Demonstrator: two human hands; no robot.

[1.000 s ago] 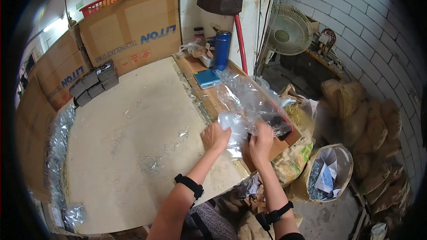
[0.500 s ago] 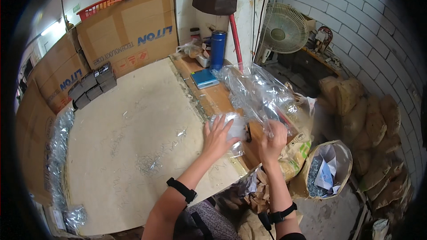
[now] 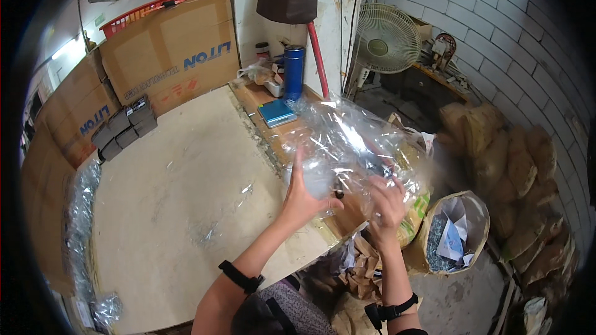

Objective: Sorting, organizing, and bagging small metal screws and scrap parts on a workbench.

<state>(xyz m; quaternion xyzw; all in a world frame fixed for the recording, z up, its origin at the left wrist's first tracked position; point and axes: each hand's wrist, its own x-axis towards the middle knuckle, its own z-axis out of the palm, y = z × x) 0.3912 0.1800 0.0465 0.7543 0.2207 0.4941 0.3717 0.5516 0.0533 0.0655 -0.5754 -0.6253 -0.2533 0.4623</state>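
Note:
A big sheet of clear plastic bag film spreads over the wooden ledge at the table's right side. My right hand has its fingers curled on the near edge of this film. My left hand is at the ledge's inner edge, its thumb stretched away from its raised fingers. It lies against a whitish bundle of thin plastic bags, which the film partly covers. Small thin metal pins lie scattered on the pale tabletop to the left.
Dark blocks are stacked by the cardboard at the far left. On the ledge stand a blue digital scale and a blue cylinder. An open sack with metal pieces and paper stands at right, with a fan behind.
The clear film has spread left over the whitish bundle. My left hand has turned from flat on the bundle to edge-on beside it. My right hand has moved slightly right and nearer.

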